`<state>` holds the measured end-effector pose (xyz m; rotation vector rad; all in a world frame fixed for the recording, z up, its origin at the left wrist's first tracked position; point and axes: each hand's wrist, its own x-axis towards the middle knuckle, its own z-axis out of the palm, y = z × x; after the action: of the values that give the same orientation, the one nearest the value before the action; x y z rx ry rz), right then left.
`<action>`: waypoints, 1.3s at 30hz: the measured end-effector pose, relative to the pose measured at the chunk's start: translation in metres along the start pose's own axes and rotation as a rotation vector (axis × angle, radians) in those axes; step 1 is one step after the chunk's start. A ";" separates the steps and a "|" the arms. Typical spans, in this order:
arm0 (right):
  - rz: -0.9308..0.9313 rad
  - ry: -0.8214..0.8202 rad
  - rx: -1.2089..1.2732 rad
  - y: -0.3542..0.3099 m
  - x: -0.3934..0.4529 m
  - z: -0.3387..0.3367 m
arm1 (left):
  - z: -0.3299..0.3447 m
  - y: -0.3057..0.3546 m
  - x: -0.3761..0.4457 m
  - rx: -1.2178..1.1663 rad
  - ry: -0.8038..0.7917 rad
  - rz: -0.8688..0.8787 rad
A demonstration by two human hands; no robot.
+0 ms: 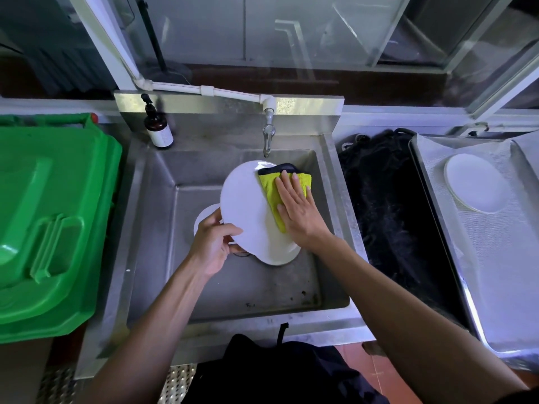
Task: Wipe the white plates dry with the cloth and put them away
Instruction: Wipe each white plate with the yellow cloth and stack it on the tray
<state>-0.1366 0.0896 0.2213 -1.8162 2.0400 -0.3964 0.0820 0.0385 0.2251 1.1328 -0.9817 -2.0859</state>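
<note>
Over the steel sink (pixel 151 228) now: the left hand (pixel 214 246) grips a white plate (pixel 248 208) at its lower left rim, thumb curled over the face and fingers tucked behind, holding it tilted above the basin. The right hand (pixel 297 211) lies flat on the yellow-green cloth (pixel 269 185), fingers straight and slightly spread, pressing it against the right side of the plate. A dark layer of the cloth shows at its top edge.

Below the held plate, two more white plates sit in the basin: one (pixel 204 217) peeks out at the left behind the left hand, another (pixel 280 256) shows its rim under the right wrist. The basin floor is dull and speckled with dark marks near the front wall.

A metal tap (pixel 267 135) hangs over the back of the sink, fed by a white pipe (pixel 204 90) along the splashback. A brown pump bottle (pixel 157 126) stands on the back left corner of the sink ledge.

To the left, a green bin lid (pixel 49 217) sits just beside the sink. To the right, a dark bag (pixel 388 199) fills the gap, then a tray (pixel 495 272) lined with mesh carries a white plate lying flat (pixel 474 182). Glass panels in pale frames rise behind.
</note>
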 end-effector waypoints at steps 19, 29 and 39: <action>-0.414 -0.001 -0.025 -0.038 -0.012 0.002 | 0.005 0.002 -0.005 0.079 -0.123 -0.046; -0.125 0.174 0.033 -0.029 0.020 -0.004 | 0.012 -0.002 -0.010 0.096 0.046 0.006; 0.156 0.168 0.150 -0.015 0.000 0.017 | 0.025 -0.009 -0.008 -0.023 0.161 0.048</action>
<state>-0.1155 0.0887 0.2127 -1.5710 2.1811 -0.6570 0.0631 0.0576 0.2303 1.2319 -0.8966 -1.9299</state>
